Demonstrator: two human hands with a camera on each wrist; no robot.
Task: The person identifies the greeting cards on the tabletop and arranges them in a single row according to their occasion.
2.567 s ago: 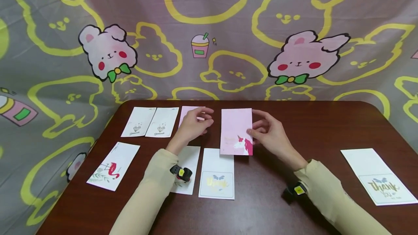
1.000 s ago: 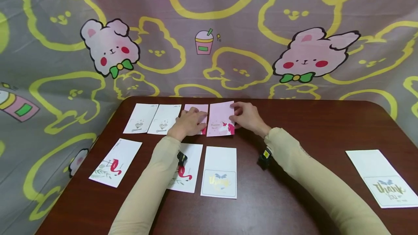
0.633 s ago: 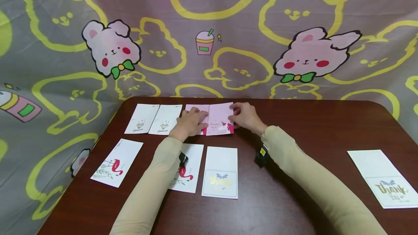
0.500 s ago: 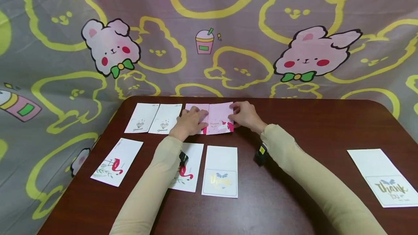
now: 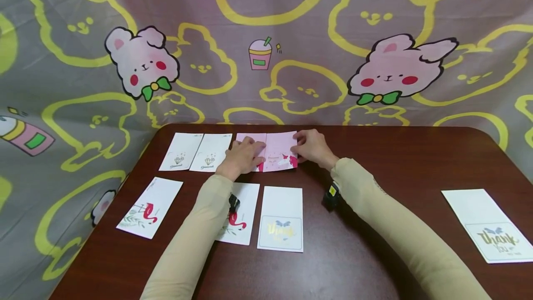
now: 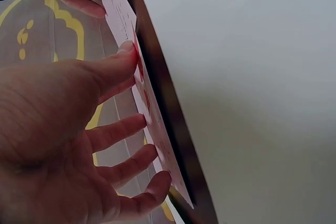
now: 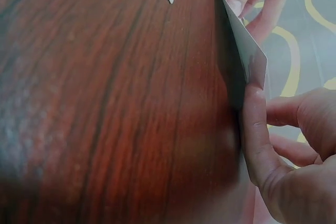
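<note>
Two pink unicorn cards lie side by side near the table's far edge in the head view. My left hand [image 5: 240, 157] rests its fingertips on the left pink card [image 5: 259, 137], covering much of it; the left wrist view shows these fingers spread against the card. At the right edge of the other pink card [image 5: 278, 144], my right hand [image 5: 313, 146] pinches with thumb and fingers. That edge is slightly raised off the table, as the right wrist view also shows. The two cards meet along their inner edges.
Two white diamond cards [image 5: 211, 151] lie left of the pink ones. Nearer are a flamingo card [image 5: 151, 205], another flamingo card [image 5: 245, 198] partly under my left forearm, and a thank-you card [image 5: 281, 203]. A second thank-you card [image 5: 479, 207] lies far right. A patterned curtain [image 5: 304, 27] hangs behind the table [image 5: 395, 170].
My right hand has brought its pink card left and down beside the other pink card. My left hand has settled onto the left one. Over the last half second hardly anything has moved.
</note>
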